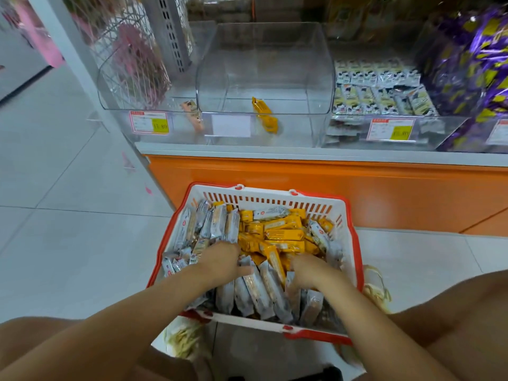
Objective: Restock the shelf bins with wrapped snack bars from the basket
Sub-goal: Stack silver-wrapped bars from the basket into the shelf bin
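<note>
A red and white basket (277,200) sits on the floor in front of me, heaped with yellow wrapped bars (283,234) and silver wrapped bars (258,291). Both my hands are down in the pile. My left hand (220,264) has its fingers curled into the bars near the middle. My right hand (309,272) digs into the bars on the right, fingertips buried. Above, a clear shelf bin (264,67) holds a single yellow bar (265,115). The clear bin to its left (143,100) holds one orange-pink bar (193,116).
An orange counter base (357,193) stands behind the basket. A bin of black-and-white packets (382,89) and purple wrapped sweets (472,75) fill the shelf at right. White tiled floor (68,188) spreads to the left. My bare knees frame the bottom corners.
</note>
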`<state>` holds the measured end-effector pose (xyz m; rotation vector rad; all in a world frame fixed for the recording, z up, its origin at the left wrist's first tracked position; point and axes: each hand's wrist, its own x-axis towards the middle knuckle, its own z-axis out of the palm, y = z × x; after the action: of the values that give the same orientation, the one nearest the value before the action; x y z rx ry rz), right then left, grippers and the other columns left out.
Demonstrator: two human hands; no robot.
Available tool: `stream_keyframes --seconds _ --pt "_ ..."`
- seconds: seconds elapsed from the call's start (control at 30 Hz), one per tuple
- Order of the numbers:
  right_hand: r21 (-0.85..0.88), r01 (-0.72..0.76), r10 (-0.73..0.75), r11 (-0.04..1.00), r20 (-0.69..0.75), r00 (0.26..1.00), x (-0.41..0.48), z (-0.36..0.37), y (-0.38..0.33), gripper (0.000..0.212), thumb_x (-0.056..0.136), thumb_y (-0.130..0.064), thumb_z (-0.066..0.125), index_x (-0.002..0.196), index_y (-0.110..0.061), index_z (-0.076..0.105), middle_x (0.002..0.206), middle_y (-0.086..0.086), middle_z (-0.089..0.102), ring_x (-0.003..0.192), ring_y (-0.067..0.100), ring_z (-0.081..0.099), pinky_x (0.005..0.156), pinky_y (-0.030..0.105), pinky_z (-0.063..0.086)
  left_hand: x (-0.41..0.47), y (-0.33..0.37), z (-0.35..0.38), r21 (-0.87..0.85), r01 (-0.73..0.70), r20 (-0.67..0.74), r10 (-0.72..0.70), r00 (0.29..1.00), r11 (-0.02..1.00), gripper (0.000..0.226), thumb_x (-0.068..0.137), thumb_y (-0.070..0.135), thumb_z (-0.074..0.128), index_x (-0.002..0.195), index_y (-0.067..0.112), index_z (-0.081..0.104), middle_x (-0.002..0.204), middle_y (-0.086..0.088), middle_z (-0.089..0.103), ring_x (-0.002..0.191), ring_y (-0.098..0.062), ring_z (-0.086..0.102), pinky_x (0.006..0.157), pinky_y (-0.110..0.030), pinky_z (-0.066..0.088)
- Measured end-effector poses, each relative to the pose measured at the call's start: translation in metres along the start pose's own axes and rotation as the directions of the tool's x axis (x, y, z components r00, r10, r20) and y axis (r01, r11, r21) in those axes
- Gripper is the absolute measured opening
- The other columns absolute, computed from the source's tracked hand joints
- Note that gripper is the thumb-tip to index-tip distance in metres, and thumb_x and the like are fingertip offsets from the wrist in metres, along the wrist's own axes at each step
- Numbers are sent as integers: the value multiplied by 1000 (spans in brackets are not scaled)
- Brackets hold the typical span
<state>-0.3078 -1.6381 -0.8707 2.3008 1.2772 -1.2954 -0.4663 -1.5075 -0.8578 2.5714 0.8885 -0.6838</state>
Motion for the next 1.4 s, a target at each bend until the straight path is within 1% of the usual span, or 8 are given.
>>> stream_keyframes --seconds 0.17,0.4,0.7,0.83,0.97,1.1,1.23,1.4 --pt "-49 -64 63 997 -18 998 -2 0 -3 33 81 -29 75 69 -16 47 70 0 44 59 14 43 49 25 34 10 13 -14 14 -43 32 43 999 999 55 85 64 52 96 10 62 95 -9 51 100 -26 43 84 -39 41" --pt "28 47 -48 999 34 998 -28 -42 21 44 80 -22 77 119 -8 61 114 7 63 85 16 58 57 19 43 6 29 -10 21 -113 55 112 992 993 49 91 56 47 75 10 50 66 -1 40 93 -27 47 103 -48 30" --pt "443 280 -64 852 -442 895 -56 -85 51 39 79 10 67 109 -16 63 138 4 50 130 21 44 81 27 42 1 43 -16 108 -27 138 12 990 994 44 96 50 42 100 9 58 89 -6 51 119 -32 40 111 -52 17" --pt "449 345 -51 824 -547 835 -60 -88 57 46 77 15 63 89 -29 66 129 2 52 115 23 50 62 25 45 2 39 -35 -211 5 226 44 973 977 36 90 42 60 108 10 62 102 -3 56 107 -22 54 99 -36 36" --pt "507 482 -77 715 -627 775 -64 -92 61 45 73 17 66 84 -26 64 109 -4 61 103 16 54 61 14 42 -5 25 -70 -668 5 188 162 969 744 40 84 26 71 120 10 62 101 8 60 96 -11 61 94 -26 49" --pt "529 642 -120 555 -713 691 -75 -100 56 41 72 7 76 90 -28 68 99 -8 62 97 15 59 78 29 50 -7 6 -91 -973 36 111 323 940 229 45 70 21 78 112 13 65 120 -8 65 112 -21 62 94 -32 52" --pt "608 716 -103 344 -733 672 -84 -109 54 35 69 -9 80 96 -29 69 107 -10 59 112 17 54 90 34 49 -5 -3 -102 -974 55 -41 406 913 -221 58 67 18 85 118 11 59 133 -23 53 121 -39 53 97 -50 48" --pt "725 688 -104 -37 -687 719 -86 -113 53 58 53 -36 88 104 -17 69 105 13 70 94 27 69 78 27 57 -3 -1 -107 -906 40 -99 303 948 -421 71 55 27 92 118 13 63 123 -22 60 115 -40 58 88 -54 52"
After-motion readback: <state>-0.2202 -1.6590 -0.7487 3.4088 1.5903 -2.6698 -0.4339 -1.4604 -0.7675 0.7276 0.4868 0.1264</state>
